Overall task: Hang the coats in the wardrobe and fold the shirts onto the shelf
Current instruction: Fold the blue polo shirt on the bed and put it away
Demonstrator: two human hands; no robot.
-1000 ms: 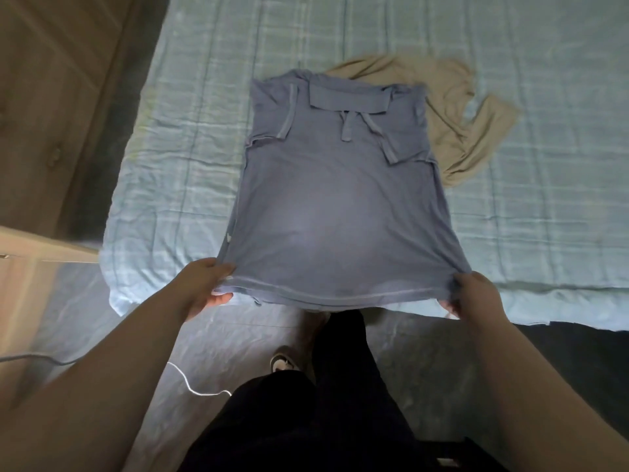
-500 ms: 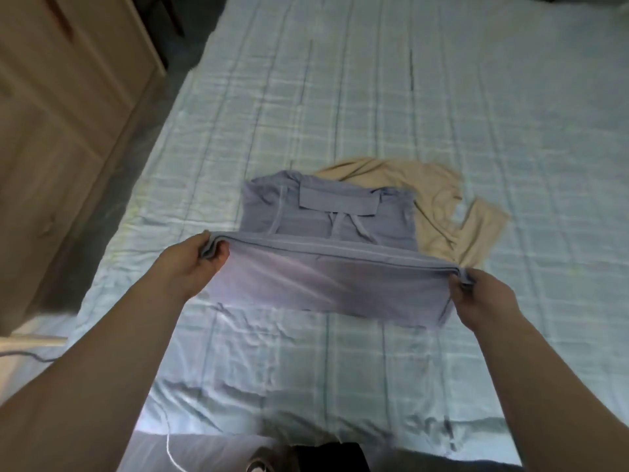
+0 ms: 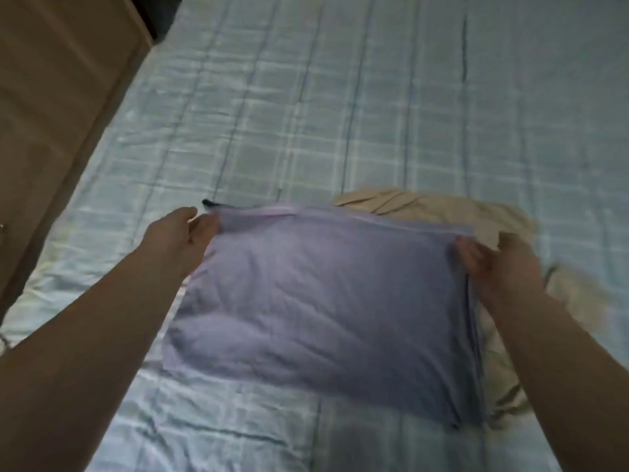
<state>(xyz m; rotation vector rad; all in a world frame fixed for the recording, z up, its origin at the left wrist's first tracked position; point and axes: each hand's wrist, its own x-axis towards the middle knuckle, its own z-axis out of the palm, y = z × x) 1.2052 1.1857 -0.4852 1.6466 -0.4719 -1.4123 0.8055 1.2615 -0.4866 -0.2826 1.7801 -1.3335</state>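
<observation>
A lavender-blue shirt [image 3: 323, 301] lies folded in half on the bed, its hem edge along the far side. My left hand [image 3: 180, 236] pinches the far left corner of that hem. At the far right corner my right hand [image 3: 500, 264] grips the fabric. A crumpled beige shirt [image 3: 442, 209] lies under and behind the blue one, showing at its far and right sides. The blue shirt's collar and sleeves are hidden under the folded layer.
The bed carries a pale blue checked cover [image 3: 340, 97] that fills most of the view. A wooden wardrobe [image 3: 51, 97] stands along the left edge, with a narrow dark gap beside the bed.
Both hands carried the shirt's bottom hem away from me over the collar end, folding it in half. The view moved forward over the bed.
</observation>
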